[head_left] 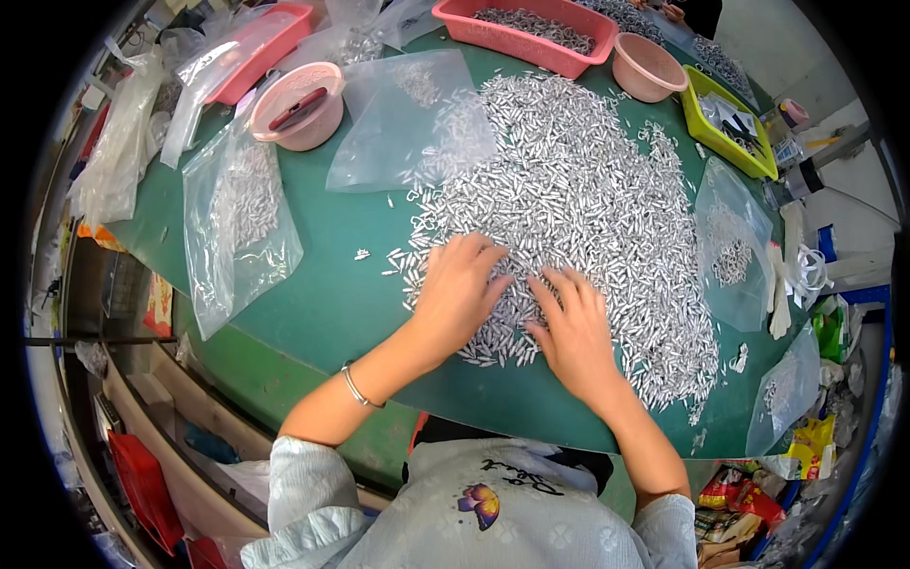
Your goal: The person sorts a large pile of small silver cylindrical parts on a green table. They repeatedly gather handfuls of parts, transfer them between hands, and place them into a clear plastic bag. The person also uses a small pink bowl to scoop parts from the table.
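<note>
A wide heap of small silvery metal pieces [588, 180], slim and pointed, covers the middle of the green table [322, 303]. My left hand [460, 289] rests on the heap's near left part, fingers bent and somewhat apart, with the tips among the pieces. Beside it my right hand [573, 327] touches the near middle of the heap with its fingers spread. A small gap with loose pieces lies between the two hands. Neither hand visibly grips a piece, though the pieces under my fingertips are hidden.
Clear plastic bags [242, 223] with small pieces lie left, and another bag [735, 256] lies right. At the back stand a pink tray [569, 62] of metal parts, two pink bowls [649, 68], one holding a phone [298, 109], and a yellow-green basket [725, 133].
</note>
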`<state>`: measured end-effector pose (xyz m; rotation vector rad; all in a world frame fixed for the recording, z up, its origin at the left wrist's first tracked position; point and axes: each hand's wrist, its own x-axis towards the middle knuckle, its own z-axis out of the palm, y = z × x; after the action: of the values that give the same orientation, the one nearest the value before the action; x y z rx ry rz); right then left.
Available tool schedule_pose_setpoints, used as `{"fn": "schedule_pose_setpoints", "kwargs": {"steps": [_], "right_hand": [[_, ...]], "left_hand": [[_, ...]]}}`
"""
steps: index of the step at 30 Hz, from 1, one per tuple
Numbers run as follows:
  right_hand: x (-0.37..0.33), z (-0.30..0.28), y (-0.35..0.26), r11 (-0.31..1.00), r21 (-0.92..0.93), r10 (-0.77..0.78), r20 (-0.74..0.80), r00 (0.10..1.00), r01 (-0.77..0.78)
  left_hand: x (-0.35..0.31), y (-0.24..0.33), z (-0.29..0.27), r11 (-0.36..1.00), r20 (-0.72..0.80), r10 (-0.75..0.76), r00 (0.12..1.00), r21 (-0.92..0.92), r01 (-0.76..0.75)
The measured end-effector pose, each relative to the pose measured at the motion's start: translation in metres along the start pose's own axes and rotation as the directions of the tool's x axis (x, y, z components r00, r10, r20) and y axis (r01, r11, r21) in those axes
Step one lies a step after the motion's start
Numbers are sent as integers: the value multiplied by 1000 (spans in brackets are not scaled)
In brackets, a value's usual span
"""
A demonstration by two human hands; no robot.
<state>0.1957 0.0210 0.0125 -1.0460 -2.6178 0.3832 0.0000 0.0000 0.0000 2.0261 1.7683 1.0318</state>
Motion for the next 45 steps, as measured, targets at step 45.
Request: {"fn": "schedule_pose_setpoints", "kwargs": {"steps": [45], "right_hand": [[-47, -25, 25, 943, 332, 17, 35, 999, -27]], "left_hand": [[-13, 5, -29, -297, 611, -231, 757, -785, 543]]}}
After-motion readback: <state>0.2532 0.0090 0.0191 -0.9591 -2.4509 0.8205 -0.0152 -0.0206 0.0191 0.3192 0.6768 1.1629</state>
